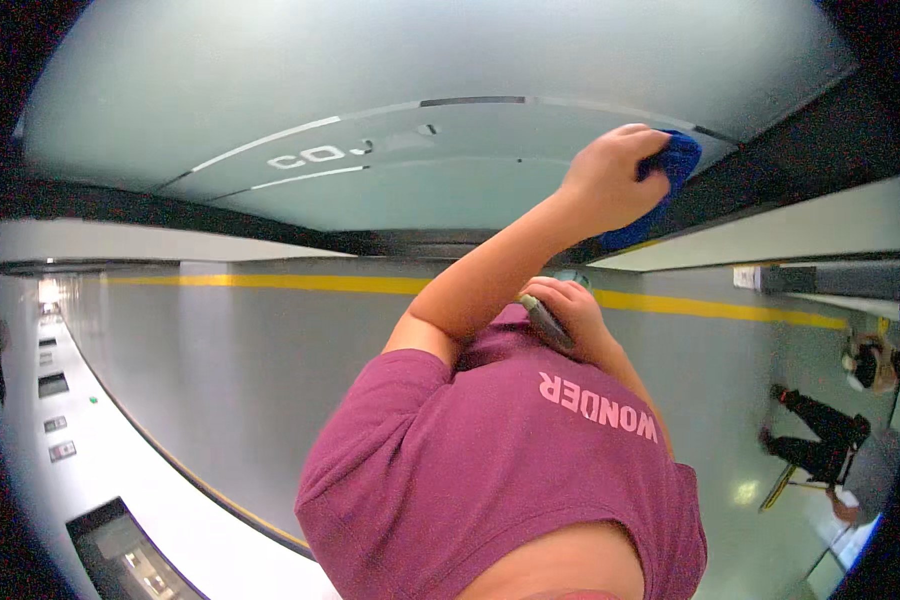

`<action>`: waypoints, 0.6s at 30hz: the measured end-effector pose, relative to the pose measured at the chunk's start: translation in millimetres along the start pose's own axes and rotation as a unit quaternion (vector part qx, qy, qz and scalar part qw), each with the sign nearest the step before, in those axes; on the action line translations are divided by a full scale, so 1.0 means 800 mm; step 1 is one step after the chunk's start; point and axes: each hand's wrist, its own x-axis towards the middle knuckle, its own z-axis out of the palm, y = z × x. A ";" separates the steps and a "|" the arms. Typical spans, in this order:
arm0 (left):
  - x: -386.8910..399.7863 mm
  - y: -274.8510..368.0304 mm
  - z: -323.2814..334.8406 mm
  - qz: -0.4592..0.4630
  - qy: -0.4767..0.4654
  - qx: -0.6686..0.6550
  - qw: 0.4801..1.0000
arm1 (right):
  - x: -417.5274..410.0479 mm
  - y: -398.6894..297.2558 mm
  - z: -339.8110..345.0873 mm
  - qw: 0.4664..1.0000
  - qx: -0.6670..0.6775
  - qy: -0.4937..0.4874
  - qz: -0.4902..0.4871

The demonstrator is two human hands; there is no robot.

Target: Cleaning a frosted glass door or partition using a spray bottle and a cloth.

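My left hand (621, 178) reaches across my front and grips a blue cloth (681, 159). The cloth lies against the right end of a frosted glass panel (450, 191), close to its dark frame (787, 142). Clear and dark stripes and some lettering cross the panel. Held near my chest, my right hand (570, 309) is closed around a grey handheld object (546, 322) with a pale tip, perhaps a sprayer head. Just beyond the fingers shows a translucent rounded thing (574, 280), mostly hidden by the hand.
A yellow line (330, 284) runs along the grey floor (247, 375) beneath the panel. At left stands a long white counter (157, 480) with several dark-framed items. On the right a person (825, 442) sits on a chair, and another person (870, 364) is farther off.
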 end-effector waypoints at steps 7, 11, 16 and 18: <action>-0.093 -0.010 -0.158 -0.180 0.281 -0.195 0.923 | 0.029 0.005 0.015 0.997 0.026 -0.048 -0.050; -0.126 -0.016 -0.238 -0.123 0.566 -0.074 0.812 | 0.051 -0.003 0.018 0.989 0.028 -0.125 -0.071; -0.153 -0.027 -0.322 -0.040 0.714 -0.067 0.696 | 0.060 -0.007 0.026 0.983 0.019 -0.160 -0.086; -0.146 -0.021 -0.341 -0.006 0.703 -0.153 0.694 | 0.060 -0.008 0.025 0.984 0.022 -0.162 -0.072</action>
